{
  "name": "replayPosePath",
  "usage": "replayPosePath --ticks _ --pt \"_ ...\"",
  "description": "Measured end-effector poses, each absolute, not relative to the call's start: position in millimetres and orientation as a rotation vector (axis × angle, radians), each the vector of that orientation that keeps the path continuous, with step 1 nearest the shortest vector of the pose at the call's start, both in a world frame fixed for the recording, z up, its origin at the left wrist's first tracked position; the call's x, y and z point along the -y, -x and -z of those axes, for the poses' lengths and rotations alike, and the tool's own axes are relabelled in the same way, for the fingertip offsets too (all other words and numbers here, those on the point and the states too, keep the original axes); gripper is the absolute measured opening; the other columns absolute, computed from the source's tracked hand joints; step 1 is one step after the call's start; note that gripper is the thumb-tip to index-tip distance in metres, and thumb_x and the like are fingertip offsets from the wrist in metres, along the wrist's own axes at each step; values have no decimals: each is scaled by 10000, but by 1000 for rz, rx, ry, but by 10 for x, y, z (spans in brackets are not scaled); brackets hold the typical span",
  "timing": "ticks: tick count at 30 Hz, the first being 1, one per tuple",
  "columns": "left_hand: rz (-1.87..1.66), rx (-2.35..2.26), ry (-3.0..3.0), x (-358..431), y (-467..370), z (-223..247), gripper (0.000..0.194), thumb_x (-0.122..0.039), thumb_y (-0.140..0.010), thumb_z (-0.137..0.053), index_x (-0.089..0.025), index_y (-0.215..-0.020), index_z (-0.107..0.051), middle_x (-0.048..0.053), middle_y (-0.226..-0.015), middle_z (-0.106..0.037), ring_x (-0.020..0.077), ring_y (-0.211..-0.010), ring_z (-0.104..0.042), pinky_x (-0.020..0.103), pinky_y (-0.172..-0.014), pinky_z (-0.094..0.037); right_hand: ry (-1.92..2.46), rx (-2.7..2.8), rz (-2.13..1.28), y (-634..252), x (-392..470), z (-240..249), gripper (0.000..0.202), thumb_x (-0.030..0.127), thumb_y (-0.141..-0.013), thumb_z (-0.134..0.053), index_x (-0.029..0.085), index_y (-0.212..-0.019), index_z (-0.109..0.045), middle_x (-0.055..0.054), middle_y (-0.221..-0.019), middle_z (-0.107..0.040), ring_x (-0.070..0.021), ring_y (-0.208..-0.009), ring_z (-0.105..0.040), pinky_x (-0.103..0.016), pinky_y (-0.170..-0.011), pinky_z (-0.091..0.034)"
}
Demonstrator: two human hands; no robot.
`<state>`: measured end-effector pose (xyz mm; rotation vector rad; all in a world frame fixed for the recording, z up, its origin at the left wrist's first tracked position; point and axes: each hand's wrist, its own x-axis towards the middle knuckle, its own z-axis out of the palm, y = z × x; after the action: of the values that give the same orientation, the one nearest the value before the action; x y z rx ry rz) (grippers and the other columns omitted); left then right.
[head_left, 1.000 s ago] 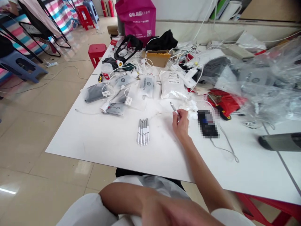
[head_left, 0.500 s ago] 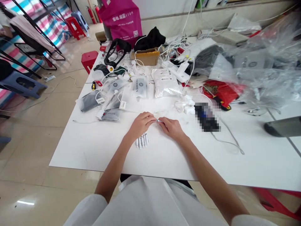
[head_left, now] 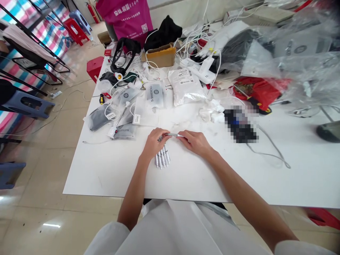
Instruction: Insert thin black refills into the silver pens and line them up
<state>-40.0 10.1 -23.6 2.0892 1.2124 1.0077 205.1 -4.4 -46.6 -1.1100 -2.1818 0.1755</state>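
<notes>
Over the white table, a slim pen (head_left: 173,134) lies level between my two hands. Its grey stretch shows in the gap, with a white part toward the right. My left hand (head_left: 156,140) pinches the left end with thumb and fingers. The white right end is gripped by the closed fingers of my right hand (head_left: 195,140). Whether the two parts are joined cannot be made out. Just below my left hand, several white pens (head_left: 162,158) lie side by side on the tabletop, their upper ends partly hidden by that hand.
Grey packaged pouches (head_left: 124,131) and a white plastic parcel (head_left: 186,86) lie beyond my hands. Tangled white cables, a cardboard box (head_left: 160,56) and a magenta bag (head_left: 127,21) crowd the back. Crumpled tissue (head_left: 212,111) and a pixelated dark object (head_left: 240,124) sit to the right.
My hands have moved slightly apart, and more of the pen's grey length now shows between them. The camera view has shifted and tilted a little; the row of pens stays put.
</notes>
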Motion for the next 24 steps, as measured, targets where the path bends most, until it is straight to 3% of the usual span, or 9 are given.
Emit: replayPosePath --ticks 3,8,10,12,17,19,21,24 --pt "-976 -1277 -2128 -107 401 241 365 -473 -1095 -572 -229 -862 -711 13 -738 -692 191 -766 -626 383 -866 -495 1089 2171 -140 -2054 42 477 187 336 -1120 -554 205 -1117 -687 -5 -823 -753 -123 -633 -613 -277 -571 -390" --pt "-1024 -1239 -2066 -92 389 211 288 -508 -1009 -718 -241 -1116 -711 38 -1003 -757 201 -907 -674 380 -928 -508 1109 2157 -134 -2052 37 489 195 327 -1117 -551 200 -1142 -698 -8 -822 -744 -125 -629 -604 -283 -572 -397" --pt "-1021 -1261 -2048 -86 385 198 264 -480 -1053 -654 -239 -961 -709 18 -849 -719 196 -837 -655 374 -892 -505 1123 2154 -145 -2052 37 489 215 341 -1118 -543 204 -1147 -706 -12 -814 -739 -128 -629 -603 -286 -576 -400" --pt "-1013 -1317 -2042 -85 383 190 365 -469 -1091 -579 -235 -828 -677 11 -734 -666 196 -779 -627 377 -868 -496 1132 2155 -160 -2054 37 488 235 353 -1122 -530 208 -1160 -711 -20 -821 -742 -131 -638 -607 -288 -581 -402" --pt "-1026 -1235 -2026 -89 375 192 279 -497 -1012 -714 -254 -1148 -693 40 -1040 -753 196 -905 -684 360 -883 -520 1132 2152 -148 -2061 36 489 247 342 -1123 -522 205 -1180 -719 -24 -828 -739 -133 -641 -602 -287 -578 -396" --pt "-1016 -1245 -2067 -89 367 201 247 -470 -1076 -612 -247 -1017 -699 29 -909 -732 196 -862 -665 367 -877 -513 1129 2156 -149 -2060 34 488 251 345 -1120 -526 203 -1176 -726 -26 -834 -743 -133 -645 -604 -288 -586 -404" --pt "-1029 -1303 -2090 -88 362 210 371 -456 -1115 -522 -237 -847 -656 21 -772 -678 200 -806 -632 376 -864 -501 1129 2158 -159 -2057 34 484 261 354 -1119 -528 200 -1173 -732 -29 -840 -746 -133 -647 -605 -287 -598 -415" --pt "-1060 -1320 -2057 -84 356 212 287 -495 -1064 -625 -239 -942 -673 31 -895 -727 196 -835 -641 372 -869 -504 1129 2161 -173 -2052 34 478 275 355 -1120 -519 194 -1180 -734 -31 -835 -742 -133 -644 -603 -289 -602 -419"
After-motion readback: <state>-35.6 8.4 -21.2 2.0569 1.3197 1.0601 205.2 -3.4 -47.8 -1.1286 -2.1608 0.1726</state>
